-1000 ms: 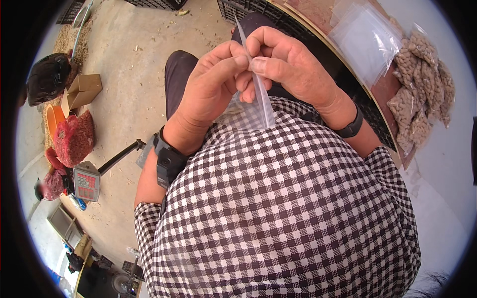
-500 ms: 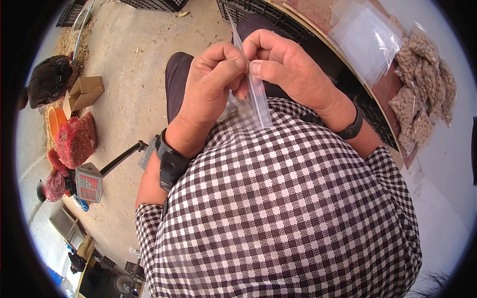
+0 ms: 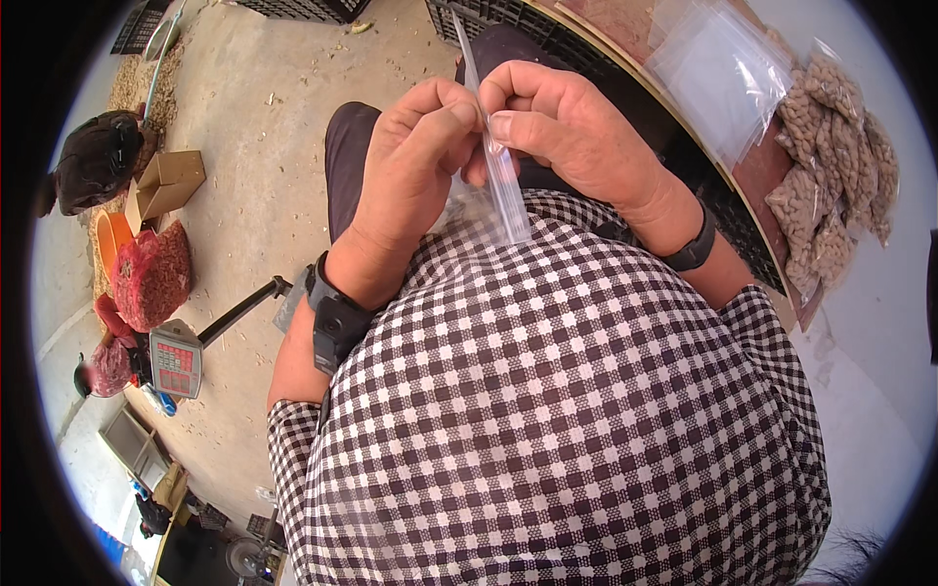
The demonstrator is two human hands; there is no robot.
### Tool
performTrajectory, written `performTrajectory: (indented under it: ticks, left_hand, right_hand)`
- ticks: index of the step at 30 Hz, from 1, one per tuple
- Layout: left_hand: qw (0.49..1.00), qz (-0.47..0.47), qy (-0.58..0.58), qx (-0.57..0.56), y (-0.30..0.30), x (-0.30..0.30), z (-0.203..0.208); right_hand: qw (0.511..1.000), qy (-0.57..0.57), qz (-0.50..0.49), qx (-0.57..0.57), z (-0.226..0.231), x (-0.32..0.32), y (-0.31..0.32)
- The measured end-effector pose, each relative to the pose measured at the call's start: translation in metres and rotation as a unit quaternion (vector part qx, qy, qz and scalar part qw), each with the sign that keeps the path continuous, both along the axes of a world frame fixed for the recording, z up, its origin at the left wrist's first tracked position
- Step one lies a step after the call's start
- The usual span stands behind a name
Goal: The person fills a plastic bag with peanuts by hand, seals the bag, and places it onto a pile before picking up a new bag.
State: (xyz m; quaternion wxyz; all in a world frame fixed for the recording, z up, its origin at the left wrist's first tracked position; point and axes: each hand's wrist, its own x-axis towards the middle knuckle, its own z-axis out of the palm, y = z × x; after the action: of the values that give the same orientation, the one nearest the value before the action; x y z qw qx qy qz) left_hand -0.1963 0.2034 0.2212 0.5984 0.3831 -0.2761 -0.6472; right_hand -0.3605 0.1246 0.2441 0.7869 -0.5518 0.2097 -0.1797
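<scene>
A clear plastic zip bag [image 3: 505, 190] is held edge-up in front of my checked shirt, with its zip strip running from the far end down toward my belly. My left hand [image 3: 422, 146] pinches the strip's middle between thumb and curled fingers. From the other side my right hand [image 3: 572, 132] pinches the same strip, thumb on top, close against the left fingertips. The lower part of the bag hangs under my hands and is partly hidden by them. Whether anything is inside cannot be made out.
On the board at the right lie a stack of flat clear bags [image 3: 718, 78] and several filled bags of peanuts [image 3: 826, 166]. A black crate [image 3: 489, 20] stands beyond my knees. Leftward on the floor are a scale [image 3: 176, 359], a red mesh sack [image 3: 151, 273] and a cardboard box [image 3: 168, 184].
Both hands keep their pinch on the zip strip. The fingers and the bag have shifted slightly, and the strip's far end has tipped up a little.
</scene>
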Motion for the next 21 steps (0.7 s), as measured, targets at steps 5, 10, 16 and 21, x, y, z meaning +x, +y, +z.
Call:
performTrajectory:
  ticks: [5,10,16,21]
  left_hand:
    - [0.999,-0.014,0.037,0.007,0.0004,-0.0036,0.0043]
    - [0.997,-0.041,0.060,0.018,0.0015,-0.0038,0.0042]
    - [0.993,-0.048,0.103,0.043,0.0030,-0.0008,-0.0010]
    - [0.993,-0.054,0.101,0.027,0.0029,-0.0008,-0.0031]
  right_hand:
    - [1.000,0.016,-0.006,-0.018,0.0004,-0.0015,-0.0003]
    - [0.997,0.048,0.013,-0.050,0.0059,-0.0025,0.0006]
    - [0.997,0.033,0.019,-0.070,0.0031,-0.0038,-0.0005]
    - [0.997,0.020,0.011,-0.072,0.0037,-0.0036,-0.0001]
